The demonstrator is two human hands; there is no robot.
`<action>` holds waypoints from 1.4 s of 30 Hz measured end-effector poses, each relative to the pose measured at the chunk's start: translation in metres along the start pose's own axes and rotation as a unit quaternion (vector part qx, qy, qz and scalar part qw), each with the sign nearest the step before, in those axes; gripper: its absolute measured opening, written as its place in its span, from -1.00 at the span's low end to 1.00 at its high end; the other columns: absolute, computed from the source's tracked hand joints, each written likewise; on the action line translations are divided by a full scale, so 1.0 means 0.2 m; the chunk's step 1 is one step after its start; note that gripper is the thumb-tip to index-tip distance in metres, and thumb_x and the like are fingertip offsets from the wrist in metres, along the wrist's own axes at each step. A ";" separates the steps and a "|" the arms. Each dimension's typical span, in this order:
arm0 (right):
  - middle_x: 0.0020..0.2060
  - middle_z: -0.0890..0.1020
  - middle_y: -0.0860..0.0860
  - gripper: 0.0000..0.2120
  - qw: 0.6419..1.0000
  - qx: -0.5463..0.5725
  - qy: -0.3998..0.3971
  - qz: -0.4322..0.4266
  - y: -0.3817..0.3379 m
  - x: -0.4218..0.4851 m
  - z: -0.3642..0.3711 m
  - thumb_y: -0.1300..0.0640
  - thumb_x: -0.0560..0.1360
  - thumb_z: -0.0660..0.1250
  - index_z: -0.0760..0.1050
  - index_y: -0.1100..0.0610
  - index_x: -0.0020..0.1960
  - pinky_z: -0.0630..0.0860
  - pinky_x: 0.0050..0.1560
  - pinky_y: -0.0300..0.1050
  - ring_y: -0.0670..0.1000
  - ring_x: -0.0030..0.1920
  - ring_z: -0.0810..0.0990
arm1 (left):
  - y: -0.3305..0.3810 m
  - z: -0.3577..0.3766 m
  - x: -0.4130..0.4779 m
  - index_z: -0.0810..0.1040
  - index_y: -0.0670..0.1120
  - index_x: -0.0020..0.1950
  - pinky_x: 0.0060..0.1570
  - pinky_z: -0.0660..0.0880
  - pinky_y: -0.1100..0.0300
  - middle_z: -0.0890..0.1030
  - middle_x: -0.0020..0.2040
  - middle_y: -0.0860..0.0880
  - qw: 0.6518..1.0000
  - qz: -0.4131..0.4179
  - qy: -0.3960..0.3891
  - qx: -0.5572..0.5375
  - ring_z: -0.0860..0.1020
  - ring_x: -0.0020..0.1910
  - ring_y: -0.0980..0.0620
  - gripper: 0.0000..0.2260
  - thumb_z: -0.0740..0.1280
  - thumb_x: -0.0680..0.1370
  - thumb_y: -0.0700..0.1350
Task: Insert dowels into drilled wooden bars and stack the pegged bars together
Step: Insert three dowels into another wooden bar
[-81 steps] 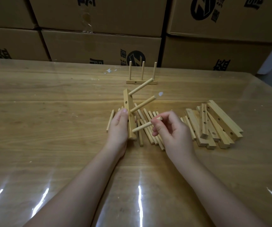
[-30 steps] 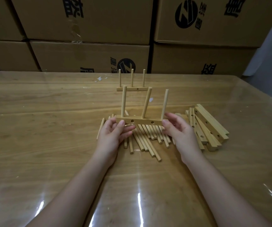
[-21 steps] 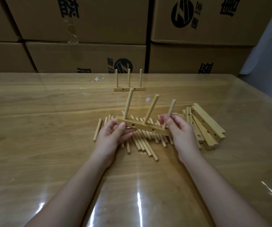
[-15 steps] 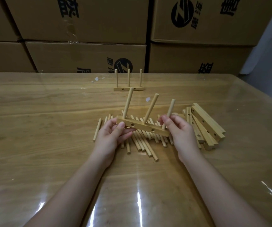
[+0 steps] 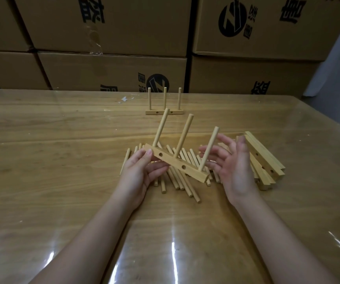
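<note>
We count two pegged bars, three dowels (image 5: 183,136) each: held bar (image 5: 172,160) above loose dowels (image 5: 183,185); standing bar (image 5: 164,112) far on table (image 5: 52,160). Loose dowels and drilled bars (image 5: 267,158) at right overlap too much for our count. Left hand (image 5: 140,173) pinches held bar's left end; bar tilts, right end lower. Right hand (image 5: 234,169) fingers spread, gripping nothing, just beside right end. Earlier it held that end.

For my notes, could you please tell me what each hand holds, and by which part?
The left hand grips the pegged bar by its left end; the right hand is open, holding nothing.
</note>
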State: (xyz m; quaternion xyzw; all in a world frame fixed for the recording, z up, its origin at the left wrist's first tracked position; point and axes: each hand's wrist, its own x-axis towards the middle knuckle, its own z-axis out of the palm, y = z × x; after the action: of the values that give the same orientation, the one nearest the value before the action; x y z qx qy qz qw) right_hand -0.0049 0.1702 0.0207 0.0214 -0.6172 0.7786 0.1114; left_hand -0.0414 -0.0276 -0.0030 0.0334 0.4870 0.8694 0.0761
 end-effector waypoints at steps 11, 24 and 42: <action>-0.14 0.65 -0.01 -0.68 0.994 -0.038 -0.099 0.014 -0.02 -0.03 0.05 -0.06 0.34 0.40 0.56 -0.26 0.09 0.54 -0.10 -0.25 -0.08 -0.19 0.62 | -0.02 -0.01 0.01 0.58 -0.21 0.05 -0.20 0.60 0.14 0.65 -0.11 -0.17 0.996 -0.026 -0.026 0.080 0.61 -0.15 -0.08 -0.75 0.14 0.63 -0.15; -0.21 0.63 -0.03 -0.75 0.989 -0.090 -0.105 -0.057 -0.07 -0.05 0.07 -0.06 0.41 0.34 0.58 -0.16 0.08 0.54 -0.06 -0.19 -0.05 -0.24 0.57 | -0.02 0.03 -0.01 0.56 -0.09 -0.05 -0.32 0.50 0.22 0.59 -0.38 0.04 0.987 -0.040 -0.003 0.156 0.54 -0.40 0.12 -0.74 0.10 0.66 -0.10; -0.34 0.66 -0.05 -0.76 0.822 -0.444 -0.354 -0.046 -0.30 0.14 0.46 0.02 0.61 0.10 0.50 0.05 -0.08 0.57 -0.25 -0.24 -0.11 -0.33 0.64 | 0.11 0.07 -0.07 0.61 -0.16 -0.07 -0.59 0.43 0.35 0.63 -0.46 -0.03 0.986 -0.054 0.115 0.111 0.60 -0.51 0.12 -0.63 0.12 0.65 0.05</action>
State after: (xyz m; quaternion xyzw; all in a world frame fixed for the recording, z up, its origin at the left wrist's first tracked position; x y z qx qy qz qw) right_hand -0.0305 0.0982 0.1057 0.2724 -0.8912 0.3534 -0.0813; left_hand -0.0278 -0.0299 0.0228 -0.0850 0.5869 0.8027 0.0626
